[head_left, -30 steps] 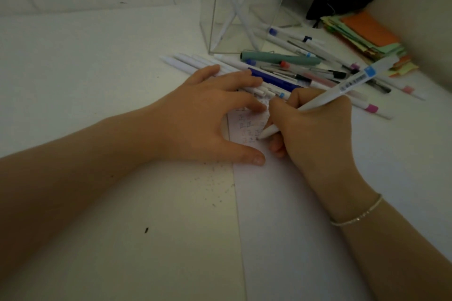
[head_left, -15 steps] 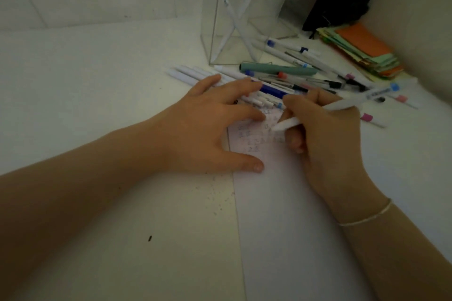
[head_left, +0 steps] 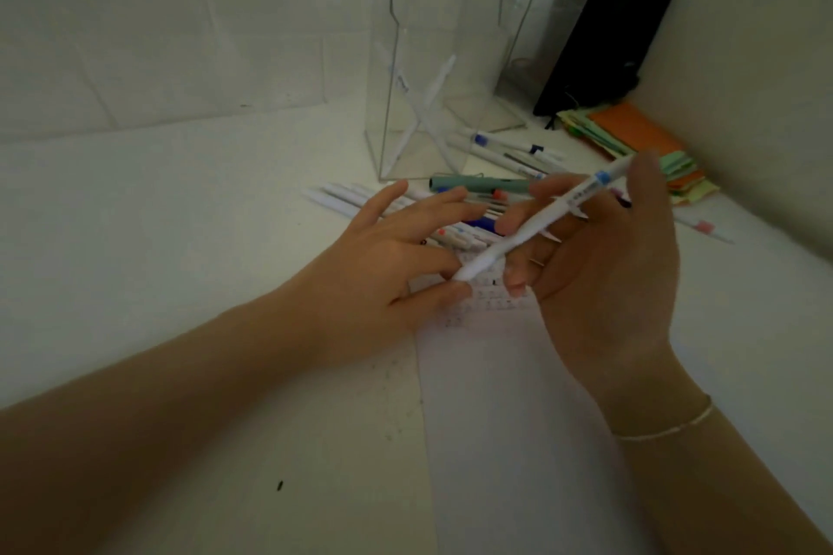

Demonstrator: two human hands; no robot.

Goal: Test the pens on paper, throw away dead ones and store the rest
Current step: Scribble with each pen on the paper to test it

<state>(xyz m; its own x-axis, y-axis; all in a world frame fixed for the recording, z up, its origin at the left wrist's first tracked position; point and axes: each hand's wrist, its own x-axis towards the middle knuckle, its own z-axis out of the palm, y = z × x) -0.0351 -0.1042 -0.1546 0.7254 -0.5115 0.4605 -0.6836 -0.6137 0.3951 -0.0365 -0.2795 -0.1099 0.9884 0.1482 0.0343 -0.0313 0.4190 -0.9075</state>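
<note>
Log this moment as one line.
right hand: holds white pen | left hand: touches pen tip | paper: scribbled | holder: two pens

Two hands over the table — the left hand [head_left: 383, 266] and the right hand [head_left: 604, 275] — with one white pen [head_left: 541, 225] between them. One sheet of paper [head_left: 509, 419], one clear box [head_left: 432, 72] with two pens [head_left: 419, 113] crossed inside. The loose pens [head_left: 478, 184] lie in one heap — too overlapped to count.

Dim, flat, greenish light; soft focus throughout, motion blur on the hands, wide-angle bending at the edges.
</note>
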